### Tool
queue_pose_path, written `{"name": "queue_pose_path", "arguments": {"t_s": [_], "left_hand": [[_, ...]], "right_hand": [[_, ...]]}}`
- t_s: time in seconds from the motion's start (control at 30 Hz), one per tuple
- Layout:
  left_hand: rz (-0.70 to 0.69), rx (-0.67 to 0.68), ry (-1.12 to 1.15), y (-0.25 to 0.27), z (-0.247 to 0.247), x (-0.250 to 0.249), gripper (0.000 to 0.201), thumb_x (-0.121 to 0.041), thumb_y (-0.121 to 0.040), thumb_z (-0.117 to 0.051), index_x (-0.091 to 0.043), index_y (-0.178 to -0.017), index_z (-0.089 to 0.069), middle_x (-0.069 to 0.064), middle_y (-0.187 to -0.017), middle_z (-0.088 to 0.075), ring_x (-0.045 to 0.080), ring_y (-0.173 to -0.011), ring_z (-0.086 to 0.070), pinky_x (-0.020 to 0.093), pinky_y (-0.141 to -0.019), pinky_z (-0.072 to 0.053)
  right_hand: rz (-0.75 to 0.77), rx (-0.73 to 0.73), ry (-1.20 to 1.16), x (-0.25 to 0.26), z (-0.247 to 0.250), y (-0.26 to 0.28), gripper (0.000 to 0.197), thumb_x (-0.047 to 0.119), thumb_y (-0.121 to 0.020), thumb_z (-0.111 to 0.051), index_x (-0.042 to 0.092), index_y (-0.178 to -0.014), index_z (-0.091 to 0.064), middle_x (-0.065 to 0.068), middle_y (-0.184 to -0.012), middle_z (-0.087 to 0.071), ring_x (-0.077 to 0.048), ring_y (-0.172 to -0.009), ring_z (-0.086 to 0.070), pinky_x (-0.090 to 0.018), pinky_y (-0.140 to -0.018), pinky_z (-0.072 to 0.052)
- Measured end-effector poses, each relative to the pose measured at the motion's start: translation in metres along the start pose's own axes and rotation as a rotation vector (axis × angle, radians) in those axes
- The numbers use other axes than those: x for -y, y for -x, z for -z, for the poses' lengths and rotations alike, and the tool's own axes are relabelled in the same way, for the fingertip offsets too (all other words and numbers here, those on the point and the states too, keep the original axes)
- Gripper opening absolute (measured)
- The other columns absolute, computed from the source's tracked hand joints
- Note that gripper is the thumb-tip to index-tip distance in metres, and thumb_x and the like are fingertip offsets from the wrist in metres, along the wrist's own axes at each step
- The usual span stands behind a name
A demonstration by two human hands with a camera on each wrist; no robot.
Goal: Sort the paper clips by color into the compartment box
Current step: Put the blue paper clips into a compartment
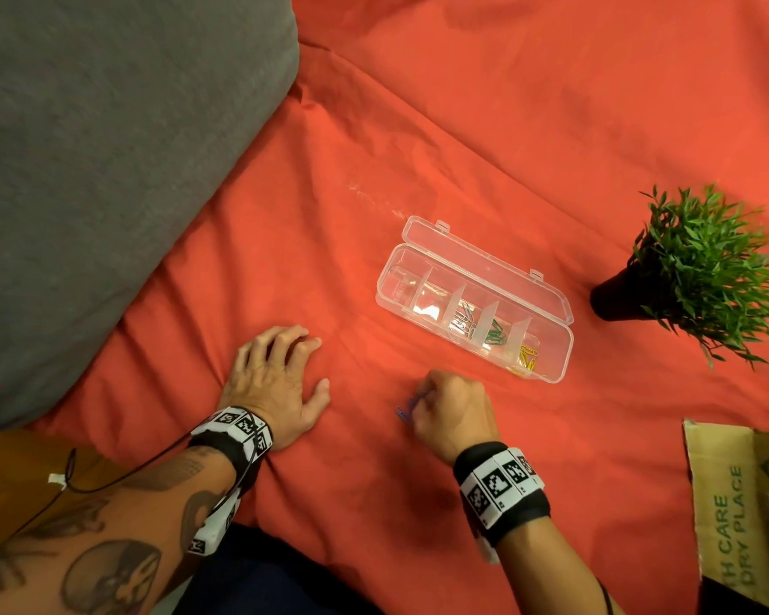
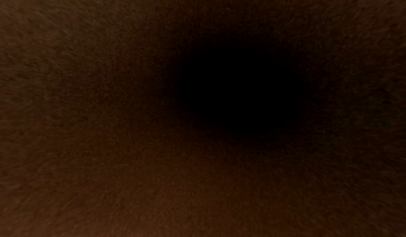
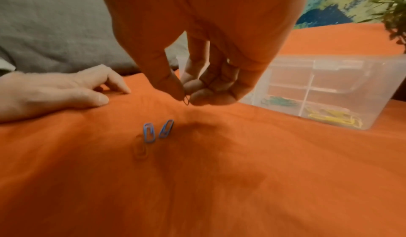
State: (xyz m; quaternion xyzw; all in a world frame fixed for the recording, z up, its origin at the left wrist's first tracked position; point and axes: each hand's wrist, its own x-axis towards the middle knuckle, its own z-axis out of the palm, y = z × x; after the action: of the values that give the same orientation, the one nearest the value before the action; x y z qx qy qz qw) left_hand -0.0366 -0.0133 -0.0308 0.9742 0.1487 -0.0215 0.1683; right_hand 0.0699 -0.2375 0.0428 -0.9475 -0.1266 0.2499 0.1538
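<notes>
A clear compartment box point(image 1: 547, 304) point(image 3: 377, 77) lies open on the red sheet, with white, green point(image 1: 494, 337) point(image 3: 279, 100) and yellow paper clips point(image 1: 528, 358) point(image 3: 329, 117) in separate compartments. My right hand point(image 1: 451, 408) point(image 3: 186, 100) hovers left of the box, thumb and fingers pinching a dark paper clip point(image 3: 186, 100). Two blue paper clips point(image 3: 149, 135) point(image 1: 404, 412) lie on the sheet just below it, with a red clip point(image 3: 139, 149) beside them. My left hand point(image 1: 280, 383) point(image 3: 66, 95) rests flat on the sheet. The left wrist view is dark.
A grey cushion point(image 1: 107, 170) fills the upper left. A small green plant in a black pot point(image 1: 702, 268) stands right of the box. A cardboard box point(image 1: 738, 517) sits at the lower right. The red sheet point(image 1: 462, 126) spreads wrinkled beyond the box.
</notes>
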Motion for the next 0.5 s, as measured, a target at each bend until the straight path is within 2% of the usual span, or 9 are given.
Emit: {"name": "queue_pose_path", "arguments": {"t_s": [0.1, 0.2, 0.37, 0.43, 0.5], "left_hand": [[0.0, -0.007, 0.002, 0.0, 0.0, 0.0, 0.062, -0.059, -0.081, -0.051, -0.026, -0.132, -0.054, -0.003, -0.142, -0.048, 0.028, -0.135, -0.04, 0.052, -0.106, -0.037], [0.007, -0.001, 0.011, 0.0, 0.0, 0.001, 0.061, -0.059, -0.081, -0.051, -0.025, -0.132, -0.054, -0.003, -0.142, -0.048, 0.028, -0.135, -0.041, 0.054, -0.107, -0.038], [-0.009, -0.006, -0.002, 0.0, 0.001, 0.002, 0.061, -0.058, -0.081, -0.053, -0.026, -0.132, -0.055, -0.004, -0.142, -0.046, 0.027, -0.134, -0.042, 0.05, -0.107, -0.037], [-0.014, -0.001, -0.006, 0.0, 0.0, 0.002, 0.061, -0.058, -0.082, -0.054, -0.026, -0.133, -0.054, -0.004, -0.143, -0.046, 0.027, -0.134, -0.043, 0.049, -0.108, -0.036], [-0.009, 0.005, -0.007, -0.001, 0.0, 0.002, 0.061, -0.059, -0.082, -0.054, -0.026, -0.133, -0.054, -0.004, -0.143, -0.047, 0.028, -0.134, -0.044, 0.051, -0.107, -0.038]], "right_hand": [[0.05, -0.156, -0.105, 0.008, 0.017, -0.008, 0.011, 0.02, -0.072, -0.059, 0.024, -0.079, -0.066, 0.012, -0.067, -0.064, -0.014, -0.067, -0.063, -0.028, -0.065, -0.052], [0.103, -0.309, -0.194, 0.018, 0.033, -0.02, 0.008, 0.017, -0.074, -0.066, 0.023, -0.077, -0.068, 0.014, -0.066, -0.064, -0.004, -0.064, -0.061, -0.024, -0.065, -0.053], [0.145, -0.539, -0.192, 0.024, 0.042, -0.042, 0.006, 0.014, -0.078, -0.068, 0.019, -0.08, -0.072, 0.008, -0.073, -0.068, -0.006, -0.064, -0.059, -0.024, -0.064, -0.049], [0.152, -0.572, -0.155, 0.022, 0.04, -0.051, 0.006, 0.015, -0.08, -0.069, 0.018, -0.083, -0.072, 0.006, -0.077, -0.07, -0.006, -0.067, -0.057, -0.024, -0.066, -0.046], [0.15, -0.569, -0.13, 0.02, 0.037, -0.056, 0.009, 0.016, -0.083, -0.069, 0.017, -0.09, -0.074, 0.003, -0.085, -0.073, -0.012, -0.072, -0.062, -0.028, -0.072, -0.05]]}}
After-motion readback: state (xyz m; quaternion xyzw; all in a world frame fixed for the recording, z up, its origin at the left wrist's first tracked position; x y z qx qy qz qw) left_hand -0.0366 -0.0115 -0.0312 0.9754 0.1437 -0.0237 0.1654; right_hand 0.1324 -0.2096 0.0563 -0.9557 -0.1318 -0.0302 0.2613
